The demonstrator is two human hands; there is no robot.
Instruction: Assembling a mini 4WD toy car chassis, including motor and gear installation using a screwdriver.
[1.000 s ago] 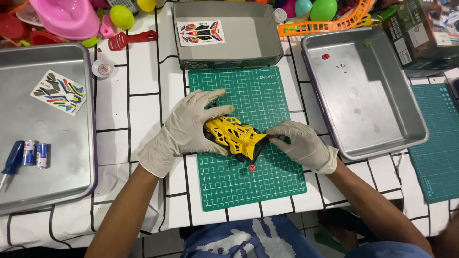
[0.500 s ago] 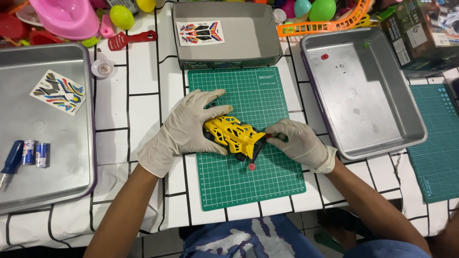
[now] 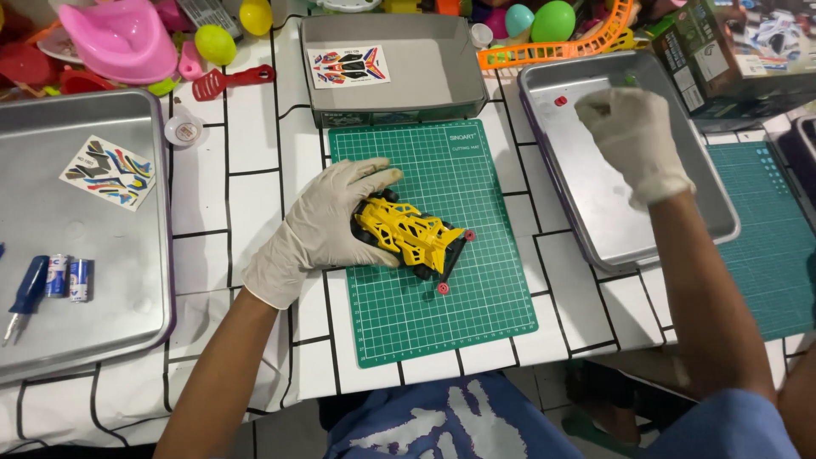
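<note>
- Yellow toy race car [image 3: 408,240] on the green cutting mat [image 3: 476,306], near the mat's centre, nose toward 4 o'clock; small red rollers at its front corners.
- Left hand [image 3: 327,228], in a pale glove, wrapped over the car's rear from 9 o'clock, fingers curled on top and thumb along the near side; rear wheels and tail mostly hidden under the palm.
- Right hand [image 3: 633,140], also gloved, raised over the right metal tray [image 3: 586,212] at 2 o'clock from the car, well apart from it.
- Fingers of that hand bent and drawn together; a speck of green at the fingertips, too small to identify; cannot tell whether anything is truly pinched.
- Tiny red piece [image 3: 560,101] on the right tray floor, at 9 o'clock from the right hand; kind not clear.
- Grey box [image 3: 425,81] at 12 o'clock from the mat, sticker sheet [image 3: 348,65] lying inside.
- Left metal tray [image 3: 127,323] at 9 o'clock, cut off by the frame edge; second sticker sheet [image 3: 108,172], two small batteries [image 3: 67,277] and a blue-handled screwdriver [image 3: 25,293] in it, the tool's tip barely visible.
- Pink plastic toy [image 3: 119,38], coloured eggs and an orange track along the top edge, all partly cropped.
- Second green mat [image 3: 765,246] at 3 o'clock, cut by the frame and partly hidden behind the right forearm.
</note>
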